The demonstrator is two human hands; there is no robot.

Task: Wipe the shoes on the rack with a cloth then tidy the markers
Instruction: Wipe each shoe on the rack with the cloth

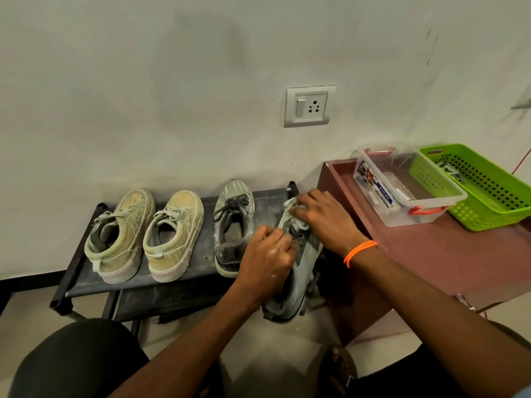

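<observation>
On the left of the rack (pixel 86 285) you have two tan shoes (pixel 146 237) side by side, dusty. Next right, a grey shoe (pixel 234 225) sits on the rack too. Your left hand (pixel 268 259) curls its grip round the side of the fourth shoe (pixel 304 271), lifted and tilted off the rack's right end. Your right hand (pixel 324 216) clutches the cloth (pixel 293 209), pressing it on that shoe's toe. Judged step: wiping, likely the first or last shoe; the others look unwiped. Next move calls for a firm hold while you rub along the upper. Right again, on the tabletop (pixel 431 262): a clear box (pixel 402 191), then a green basket (pixel 471 185). Markers can't be made out clearly; something lies in the basket.
</observation>
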